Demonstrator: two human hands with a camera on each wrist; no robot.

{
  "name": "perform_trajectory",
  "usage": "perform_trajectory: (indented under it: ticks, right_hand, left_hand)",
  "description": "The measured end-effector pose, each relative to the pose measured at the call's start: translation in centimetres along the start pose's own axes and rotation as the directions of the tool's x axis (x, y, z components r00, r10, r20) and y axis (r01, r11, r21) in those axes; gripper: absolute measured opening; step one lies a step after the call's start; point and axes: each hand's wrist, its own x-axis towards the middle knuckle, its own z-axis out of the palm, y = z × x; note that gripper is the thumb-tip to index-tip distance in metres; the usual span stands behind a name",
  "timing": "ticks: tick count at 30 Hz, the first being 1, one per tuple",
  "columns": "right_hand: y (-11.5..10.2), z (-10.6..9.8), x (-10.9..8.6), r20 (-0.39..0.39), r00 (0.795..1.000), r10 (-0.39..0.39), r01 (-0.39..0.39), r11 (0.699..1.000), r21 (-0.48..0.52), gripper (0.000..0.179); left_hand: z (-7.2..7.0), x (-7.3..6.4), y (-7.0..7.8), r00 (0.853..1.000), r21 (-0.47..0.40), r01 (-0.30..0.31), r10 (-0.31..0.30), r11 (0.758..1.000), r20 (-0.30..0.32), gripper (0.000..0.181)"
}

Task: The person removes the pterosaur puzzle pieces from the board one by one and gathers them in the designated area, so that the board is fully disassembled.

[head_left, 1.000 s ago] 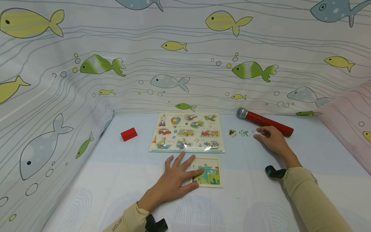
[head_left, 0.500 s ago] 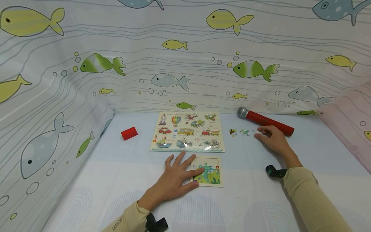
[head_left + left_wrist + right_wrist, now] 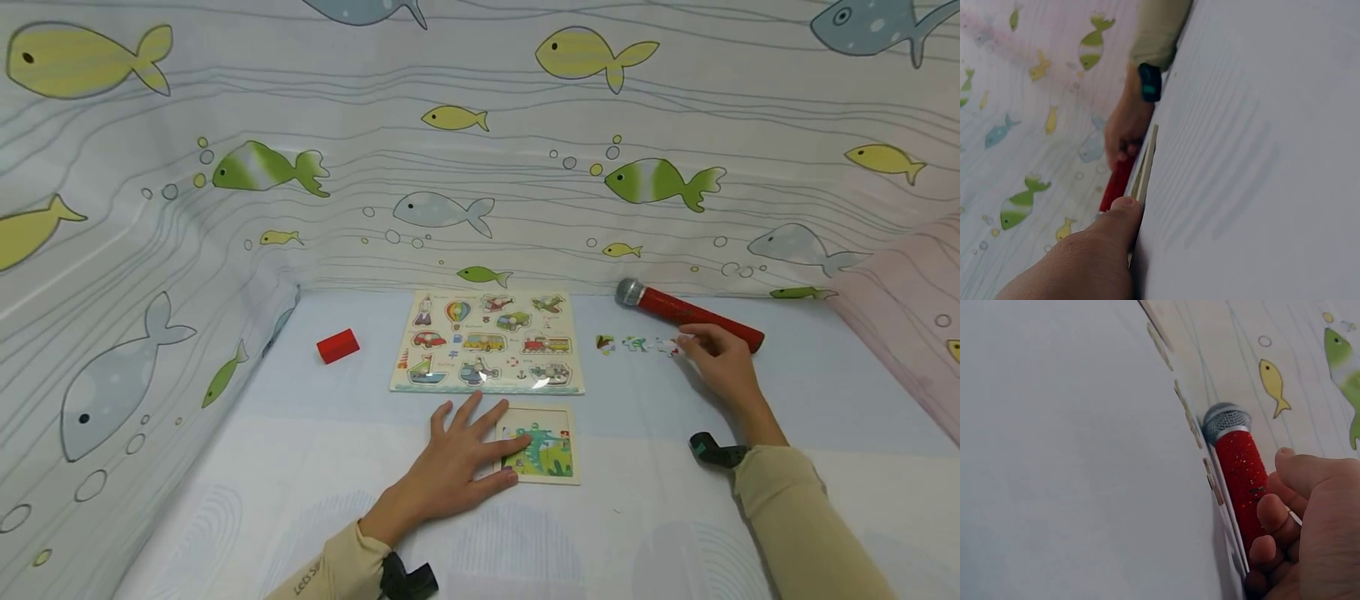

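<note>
Fish-printed cloth backs the bench; the left hand, fingers straight and spread, hides the left edge of the wooden jigsaw; right of it, the right hand pinches a mostly hidden puzzle piece.

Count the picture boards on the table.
2: the vehicle board lies at the back middle; the smaller board lies in front of it, partly covered by the left hand. I see no sign of another hidden.
</note>
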Motion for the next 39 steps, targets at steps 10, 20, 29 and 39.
perform_trajectory:
  ticks: [10,20,29,39]
  right_hand:
    - [-1.1,0.2,-1.5,-0.038,0.999,0.001,0.002,0.998,0.063,0.032]
    - [-2.5,0.4,-1.6,-0.003,0.999,-0.037,0.037,0.997,0.071,0.032]
    - [-4.2,1.9,-1.7,0.101,0.993,-0.062,0.059,0.998,0.034,0.028]
    - [-6.6,4.0,-2.2,0.201,0.968,-0.151,0.146,0.988,0.041,0.018]
  left_hand:
    - [0.0,0.0,0.2,1.000,-0.001,0.003,-0.003,1.000,0.010,0.049]
    - [0.1,0.0,0.1,1.000,-0.009,0.005,-0.005,1.000,0.004,0.049]
    - [0.1,0.1,0.0,1.000,-0.003,0.004,-0.004,1.000,0.004,0.049]
    - [0.0,0.2,0.1,1.000,0.001,0.003,-0.003,1.000,0.010,0.050]
